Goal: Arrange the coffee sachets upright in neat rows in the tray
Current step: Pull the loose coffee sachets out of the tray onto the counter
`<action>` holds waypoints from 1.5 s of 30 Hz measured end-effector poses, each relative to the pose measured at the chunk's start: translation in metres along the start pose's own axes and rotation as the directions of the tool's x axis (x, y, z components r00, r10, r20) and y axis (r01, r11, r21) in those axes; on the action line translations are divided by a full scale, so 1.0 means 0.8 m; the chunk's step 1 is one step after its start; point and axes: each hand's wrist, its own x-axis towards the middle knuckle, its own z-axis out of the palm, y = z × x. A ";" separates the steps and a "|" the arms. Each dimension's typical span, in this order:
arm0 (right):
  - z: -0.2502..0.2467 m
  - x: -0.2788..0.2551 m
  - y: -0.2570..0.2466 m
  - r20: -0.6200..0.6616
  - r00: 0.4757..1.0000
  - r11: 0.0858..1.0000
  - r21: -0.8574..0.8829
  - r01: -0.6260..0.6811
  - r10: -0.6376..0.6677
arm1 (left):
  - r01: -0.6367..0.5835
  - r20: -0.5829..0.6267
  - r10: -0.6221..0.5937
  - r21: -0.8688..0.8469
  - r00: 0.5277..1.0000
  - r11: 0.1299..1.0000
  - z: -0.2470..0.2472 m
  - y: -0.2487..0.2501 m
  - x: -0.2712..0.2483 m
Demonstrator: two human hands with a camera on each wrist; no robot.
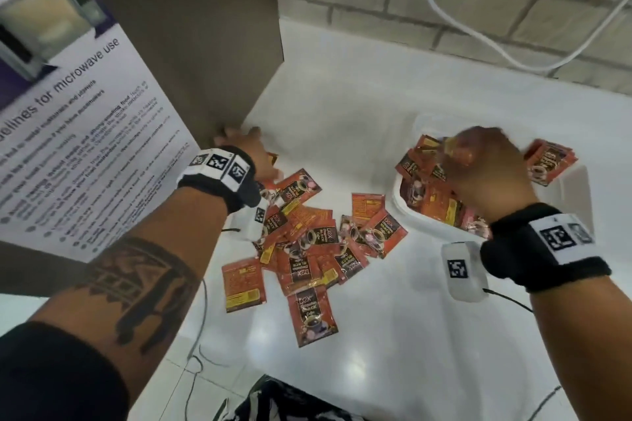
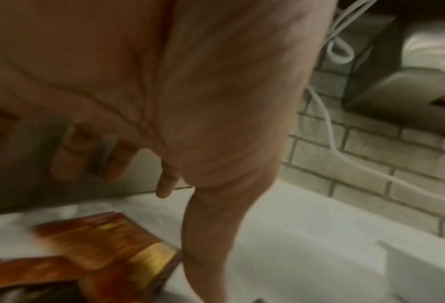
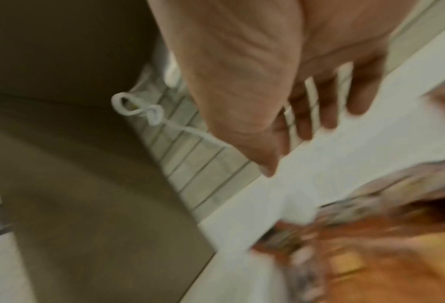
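Several red coffee sachets point(image 1: 307, 239) lie in a loose flat heap on the white counter, one point(image 1: 313, 314) nearest me. More sachets point(image 1: 431, 202) lie jumbled in the white tray point(image 1: 578, 184) at the right, some point(image 1: 550, 161) leaning on its far side. My left hand point(image 1: 239, 140) reaches past the heap to the foot of the brown box, fingers point(image 2: 68, 160) straight and holding nothing, a blurred sachet point(image 2: 107, 246) below it. My right hand point(image 1: 478, 161) hovers blurred over the tray, its fingers point(image 3: 307, 123) spread and empty.
A tall brown box point(image 1: 191, 44) with a microwave-use poster point(image 1: 68, 147) stands at the left, close to my left hand. A white cable point(image 1: 478, 37) hangs along the brick wall behind. The counter's front edge point(image 1: 307, 386) is near me.
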 end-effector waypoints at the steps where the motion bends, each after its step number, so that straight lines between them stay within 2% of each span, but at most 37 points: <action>1: 0.009 -0.003 -0.024 0.056 0.991 0.993 0.004 0.122 -0.122 | -0.016 0.039 0.015 0.020 0.999 1.000 0.005 -0.010 0.002; 3: 0.033 -0.009 -0.071 0.184 0.918 0.936 0.038 0.350 -0.350 | -0.074 0.073 0.073 0.008 0.995 0.997 0.013 -0.020 0.001; 5: 0.064 -0.010 -0.111 0.331 0.835 0.897 0.098 0.432 -0.439 | -0.115 0.048 0.115 -0.007 0.992 0.993 0.017 -0.023 -0.002; 9: 0.134 0.009 -0.159 0.536 0.742 0.888 0.034 0.458 -0.403 | -0.150 -0.017 0.149 -0.129 0.989 0.980 0.019 -0.029 -0.002; 13: 0.171 0.024 -0.172 0.623 0.681 0.836 -0.077 0.543 -0.385 | -0.197 -0.039 0.194 -0.258 0.980 0.946 0.024 -0.040 -0.001; 20: 0.165 0.039 -0.182 0.594 0.735 0.843 -0.168 0.511 -0.327 | -0.272 -0.158 0.227 -0.405 0.961 0.873 0.032 -0.050 -0.006; 24: 0.130 0.030 -0.185 0.527 0.797 0.929 -0.037 0.367 -0.294 | -0.280 -0.205 0.206 -0.458 0.957 0.844 0.031 -0.057 -0.009; 26: 0.111 0.013 -0.186 0.575 0.772 0.959 0.088 0.271 -0.271 | -0.279 -0.197 0.209 -0.464 0.958 0.841 0.029 -0.062 -0.011; 28: 0.101 -0.013 -0.188 0.665 0.688 0.953 0.136 0.270 -0.290 | -0.283 -0.182 0.222 -0.467 0.958 0.838 0.025 -0.069 -0.018; 30: 0.113 -0.037 -0.189 0.687 0.659 0.939 0.103 0.329 -0.306 | -0.286 -0.153 0.242 -0.454 0.958 0.844 0.022 -0.078 -0.033; 33: 0.145 -0.054 -0.190 0.668 0.696 0.932 -0.010 0.363 -0.264 | -0.258 0.004 0.288 -0.431 0.958 0.864 0.025 -0.090 -0.061; 35: 0.161 -0.060 -0.184 0.646 0.724 0.917 -0.093 0.388 -0.241 | -0.242 0.164 0.345 -0.448 0.924 0.861 0.036 -0.090 -0.078; 37: 0.168 -0.062 -0.181 0.605 0.751 0.911 -0.099 0.401 -0.265 | -0.280 0.221 0.413 -0.456 0.884 0.845 0.053 -0.083 -0.089; 39: 0.170 -0.060 -0.180 0.589 0.763 0.921 -0.077 0.382 -0.267 | -0.357 0.159 0.459 -0.429 0.874 0.830 0.071 -0.077 -0.091; 41: 0.170 -0.056 -0.180 0.578 0.772 0.925 -0.074 0.372 -0.264 | -0.388 0.083 0.458 -0.412 0.885 0.824 0.081 -0.074 -0.088; 45: 0.167 -0.052 -0.176 0.539 0.793 0.935 -0.029 0.353 -0.283 | -0.373 -0.010 0.392 -0.332 0.920 0.867 0.082 -0.064 -0.080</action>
